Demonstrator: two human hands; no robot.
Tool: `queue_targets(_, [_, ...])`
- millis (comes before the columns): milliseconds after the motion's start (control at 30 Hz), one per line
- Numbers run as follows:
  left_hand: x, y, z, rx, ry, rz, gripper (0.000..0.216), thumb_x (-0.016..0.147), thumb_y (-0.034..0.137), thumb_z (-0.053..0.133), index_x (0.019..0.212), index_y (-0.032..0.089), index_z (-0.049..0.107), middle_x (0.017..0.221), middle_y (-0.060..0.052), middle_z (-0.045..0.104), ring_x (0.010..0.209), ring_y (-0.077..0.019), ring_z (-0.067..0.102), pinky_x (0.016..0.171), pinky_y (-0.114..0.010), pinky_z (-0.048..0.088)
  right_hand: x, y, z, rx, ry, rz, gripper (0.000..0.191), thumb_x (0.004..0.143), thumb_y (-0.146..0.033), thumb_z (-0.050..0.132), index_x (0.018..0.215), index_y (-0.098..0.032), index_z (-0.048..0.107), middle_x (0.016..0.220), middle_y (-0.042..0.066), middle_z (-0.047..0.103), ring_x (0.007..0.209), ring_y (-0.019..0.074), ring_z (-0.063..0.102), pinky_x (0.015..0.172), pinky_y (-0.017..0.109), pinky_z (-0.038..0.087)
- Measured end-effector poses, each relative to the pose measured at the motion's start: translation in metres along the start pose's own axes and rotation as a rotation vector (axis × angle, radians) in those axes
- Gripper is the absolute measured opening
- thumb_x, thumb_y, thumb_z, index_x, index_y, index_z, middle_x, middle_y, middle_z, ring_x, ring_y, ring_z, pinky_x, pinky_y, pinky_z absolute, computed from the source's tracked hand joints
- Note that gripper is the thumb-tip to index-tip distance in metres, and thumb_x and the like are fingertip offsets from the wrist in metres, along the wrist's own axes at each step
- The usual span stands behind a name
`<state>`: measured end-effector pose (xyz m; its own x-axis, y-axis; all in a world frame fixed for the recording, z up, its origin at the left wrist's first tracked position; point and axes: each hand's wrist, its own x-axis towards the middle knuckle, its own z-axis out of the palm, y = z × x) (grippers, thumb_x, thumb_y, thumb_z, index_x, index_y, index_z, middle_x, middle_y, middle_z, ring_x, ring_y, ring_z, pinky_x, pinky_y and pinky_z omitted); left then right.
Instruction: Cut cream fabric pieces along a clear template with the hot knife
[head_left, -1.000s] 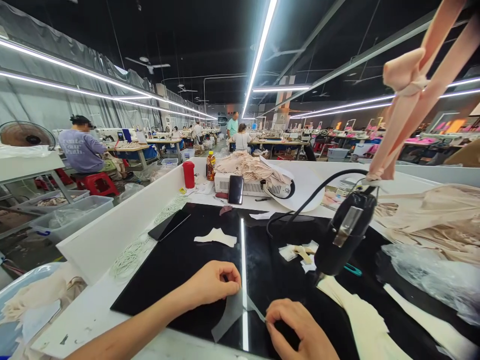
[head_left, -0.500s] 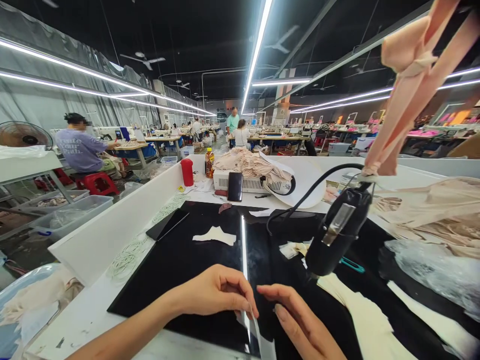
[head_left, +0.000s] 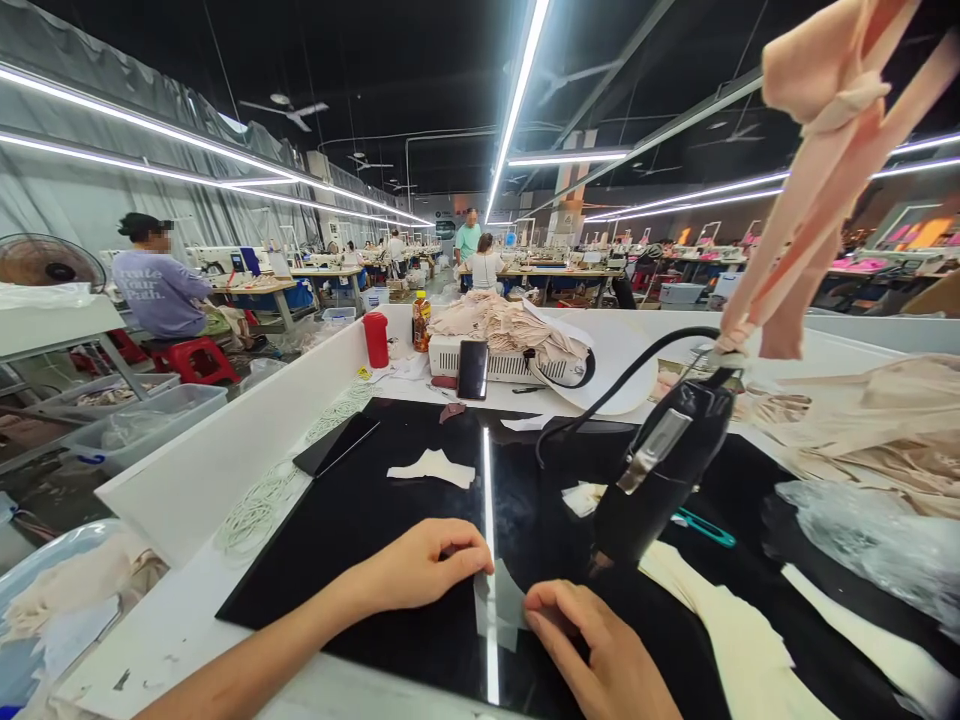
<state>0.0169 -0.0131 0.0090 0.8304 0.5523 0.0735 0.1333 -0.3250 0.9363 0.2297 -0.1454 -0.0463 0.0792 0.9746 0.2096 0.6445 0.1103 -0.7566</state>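
At the near edge of the glossy black board [head_left: 360, 540], my left hand [head_left: 431, 565] pinches the upper left edge of a thin, translucent whitish sheet piece [head_left: 508, 605]. My right hand [head_left: 592, 640] has its thumb and fingertips closed at the right edge of the same piece. The piece spans between both hands, over the light's reflection. Just beyond my right hand hangs a black hand tool [head_left: 664, 470] with a cord, slung from knotted pink fabric strips [head_left: 814, 200]. Cream cut pieces [head_left: 731, 620] lie to its right, and another cream piece [head_left: 433, 468] lies ahead.
A white box [head_left: 495, 368] bears piled beige fabric and a phone leaning on it. A red cup [head_left: 376, 340], pale cord coils [head_left: 259, 510], a teal-handled tool [head_left: 705, 527] and clear plastic [head_left: 877, 550] lie around. Co-workers sit and stand farther off.
The translucent piece has gone from hanging edge-on under my left hand to lying spread out between both hands. My right fingers have closed onto its edge. The hanging tool has swung slightly left.
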Motion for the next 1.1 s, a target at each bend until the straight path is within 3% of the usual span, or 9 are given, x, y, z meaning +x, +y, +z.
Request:
queue_targets(133, [-0.005,-0.002,0.003,0.234,-0.008,0.140,0.016,0.097,0.026,0.063,0.098,0.019,0.077,0.115,-0.008,0.072,0.114,-0.0212,0.061,0.106,-0.034,0.041,0.002,0.011,0.004,-0.239,0.041,-0.205,0.018,0.104,-0.032,0.049,0.097,-0.029,0.065,0.089,-0.001,0.069,0.081,0.0188,0.066,0.077,0.031,0.053])
queue_targets(267, [-0.010,-0.004,0.006,0.376,-0.058,0.204,0.010,0.094,0.023,0.068,0.097,0.021,0.078,0.123,-0.006,0.071,0.122,-0.0201,0.059,0.109,-0.031,0.042,0.001,0.017,0.003,-0.430,0.091,-0.349,0.016,0.104,-0.026,0.048,0.098,-0.027,0.063,0.087,0.000,0.067,0.075,0.0202,0.065,0.070,0.034,0.055])
queue_targets(367, [-0.011,-0.007,0.005,0.374,-0.072,0.219,0.009,0.092,0.024,0.072,0.086,0.020,0.076,0.125,-0.005,0.071,0.124,-0.0214,0.059,0.109,-0.031,0.043,-0.001,0.020,0.001,-0.484,0.073,-0.363,0.014,0.104,-0.026,0.049,0.100,-0.028,0.062,0.087,0.000,0.066,0.074,0.0196,0.065,0.068,0.034,0.056])
queue_targets(533, [-0.010,-0.008,0.001,0.332,-0.064,0.158,0.032,0.096,0.028,0.066,0.065,0.019,0.068,0.125,-0.003,0.072,0.127,-0.0207,0.057,0.108,-0.029,0.044,-0.002,0.020,0.000,-0.509,0.090,-0.379,0.012,0.104,-0.026,0.049,0.101,-0.027,0.060,0.087,0.000,0.065,0.072,0.0190,0.064,0.065,0.033,0.055])
queue_targets(767, [-0.015,-0.013,-0.002,0.355,-0.007,0.077,0.036,0.101,0.034,0.053,0.072,0.021,0.070,0.134,-0.002,0.066,0.128,-0.0195,0.056,0.111,-0.026,0.041,-0.014,0.002,-0.010,-0.606,0.181,-0.378,0.013,0.100,-0.023,0.052,0.106,-0.026,0.064,0.093,0.005,0.067,0.075,0.0209,0.065,0.066,0.033,0.054])
queue_targets(900, [-0.015,-0.038,-0.005,0.396,0.068,0.034,0.038,0.100,0.044,0.048,0.076,0.023,0.070,0.135,-0.001,0.065,0.121,-0.0220,0.061,0.107,-0.027,0.046,-0.030,0.011,-0.044,-0.643,0.260,-0.342,0.016,0.101,-0.024,0.052,0.106,-0.028,0.066,0.090,0.002,0.070,0.075,0.0189,0.068,0.068,0.029,0.055])
queue_targets(1000, [-0.012,-0.053,-0.002,0.363,0.157,-0.024,0.041,0.098,0.050,0.047,0.072,0.028,0.071,0.132,0.006,0.067,0.115,-0.0230,0.063,0.102,-0.029,0.050,-0.047,0.031,-0.092,-0.712,0.378,-0.236,0.019,0.103,-0.029,0.049,0.104,-0.027,0.067,0.089,0.002,0.073,0.079,0.0200,0.070,0.072,0.031,0.056])
queue_targets(1100, [-0.010,-0.058,0.001,0.366,0.264,-0.018,0.039,0.092,0.056,0.050,0.069,0.034,0.072,0.122,0.014,0.072,0.112,-0.0235,0.066,0.100,-0.032,0.052,-0.067,0.059,-0.143,-0.770,0.506,-0.034,0.020,0.102,-0.034,0.052,0.098,-0.025,0.070,0.090,0.004,0.074,0.081,0.0230,0.071,0.075,0.036,0.056])
